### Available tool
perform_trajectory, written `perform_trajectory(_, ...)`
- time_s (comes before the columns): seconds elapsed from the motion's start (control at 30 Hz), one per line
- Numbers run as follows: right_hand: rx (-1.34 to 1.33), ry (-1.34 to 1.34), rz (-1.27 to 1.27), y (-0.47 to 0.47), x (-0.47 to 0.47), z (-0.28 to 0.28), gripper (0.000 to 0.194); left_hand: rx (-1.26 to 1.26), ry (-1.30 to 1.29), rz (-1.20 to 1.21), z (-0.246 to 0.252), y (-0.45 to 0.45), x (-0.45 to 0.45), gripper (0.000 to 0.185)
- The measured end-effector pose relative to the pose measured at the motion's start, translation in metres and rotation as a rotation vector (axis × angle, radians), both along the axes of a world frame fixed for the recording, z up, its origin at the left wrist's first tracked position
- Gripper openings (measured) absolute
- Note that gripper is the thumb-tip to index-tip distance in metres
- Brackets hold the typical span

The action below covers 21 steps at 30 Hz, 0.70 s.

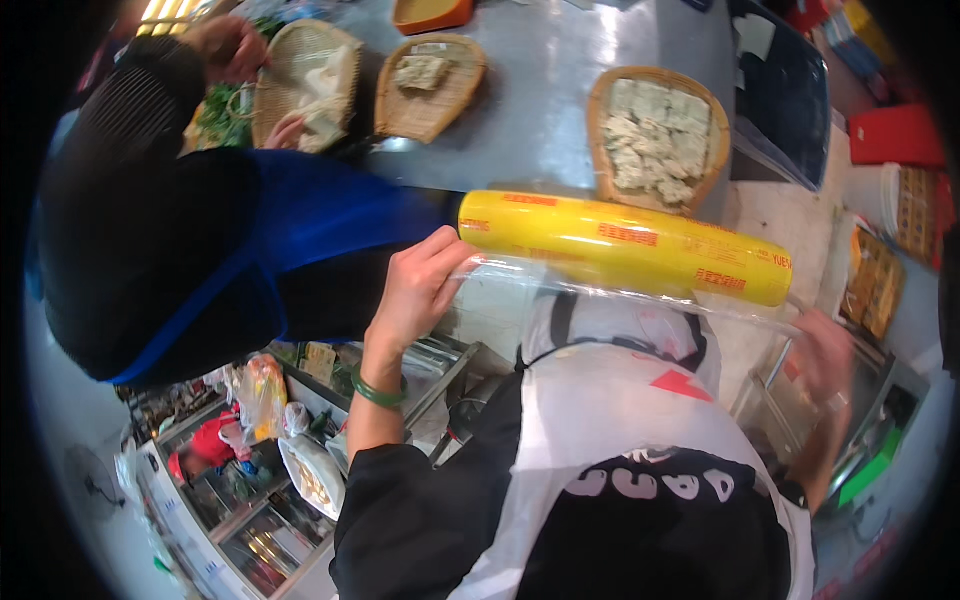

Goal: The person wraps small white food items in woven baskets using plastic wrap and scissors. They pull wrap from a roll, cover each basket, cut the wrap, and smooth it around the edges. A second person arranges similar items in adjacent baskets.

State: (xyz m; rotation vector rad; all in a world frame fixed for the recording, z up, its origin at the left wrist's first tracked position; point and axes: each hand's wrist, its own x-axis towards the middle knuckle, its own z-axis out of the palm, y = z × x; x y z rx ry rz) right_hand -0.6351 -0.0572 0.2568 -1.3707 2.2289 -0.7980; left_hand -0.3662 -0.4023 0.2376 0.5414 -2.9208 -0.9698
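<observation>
A large yellow roll of cling film (622, 244), bearing red print, lies across in front of me at the edge of the metal table. My left hand (427, 281), with a green bangle at its wrist, pinches the clear film near the roll's left end. A strip of transparent film (592, 291) stretches along the roll's near side towards the right. My right hand (821, 360) is blurred by motion at the film's other end, its fingers seemingly closed on it. Just beyond the roll, a wicker scoop basket (594, 112) holds pale, crumbly tofu-like blocks (656, 139).
A co-worker's dark sleeve (127, 217) fills the left, with hands at a wicker basket (274, 97). Another scoop basket (457, 97) and an orange tray (431, 15) stand on the metal table (525, 90). A dark blue bin (784, 97) is at right.
</observation>
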Motion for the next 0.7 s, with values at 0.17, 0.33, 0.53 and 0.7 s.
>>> perform_trajectory(0.17, -0.057, 0.017, -0.067, 0.011, 0.006, 0.015, 0.005, -0.077, 0.215, 0.048, 0.037, 0.007, 0.019, 0.004)
perform_trajectory(0.33, -0.146, 0.262, -0.037, 0.018, 0.001, 0.021, 0.006, -0.065, 0.243, -0.010, 0.052, 0.014, 0.014, 0.008)
perform_trajectory(0.53, -0.384, 0.082, -0.143, 0.038, 0.022, 0.023, 0.015, -0.004, 0.438, 0.056, 0.062, 0.025, 0.018, 0.019)
perform_trajectory(0.7, -0.764, -0.076, -0.479, 0.043, 0.032, 0.019, 0.022, -0.002, 0.618, 0.008, 0.073, 0.027, 0.026, 0.024)
